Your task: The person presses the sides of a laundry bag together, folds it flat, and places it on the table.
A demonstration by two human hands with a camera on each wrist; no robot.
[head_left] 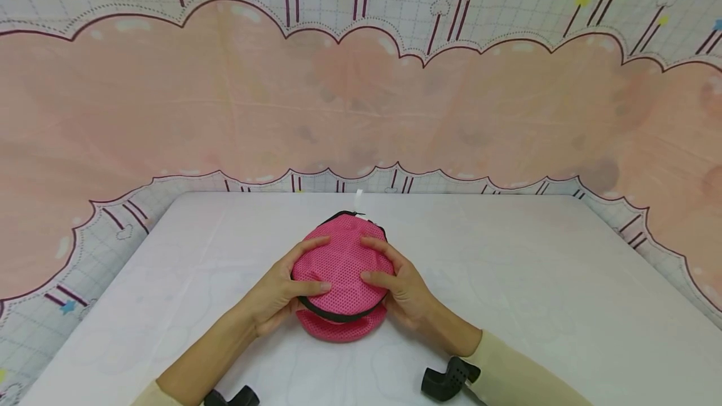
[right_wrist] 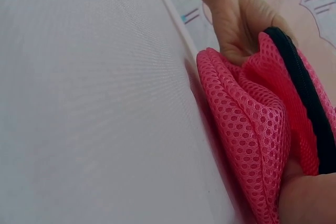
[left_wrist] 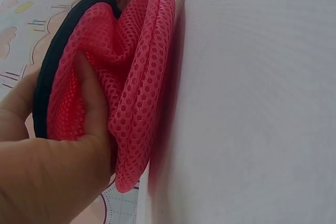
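A round pink mesh bag (head_left: 344, 262) with a black zipper around its rim stands between both hands over the white table. My left hand (head_left: 279, 290) grips its left side, with the thumb and index finger on the top panel. On the opposite side my right hand (head_left: 408, 287) grips it the same way. Below the zipper the mesh side (left_wrist: 139, 82) folds inward, and a left finger presses into that fold in the left wrist view. The bag's padded-looking lower edge (right_wrist: 247, 124) is close over the table in the right wrist view. The zipper's far part lies toward the back.
The white table (head_left: 536, 281) spreads around the bag on all sides. Behind it hangs a printed peach and white cloth (head_left: 338, 99). Black wrist mounts (head_left: 450, 379) show near both forearms at the front.
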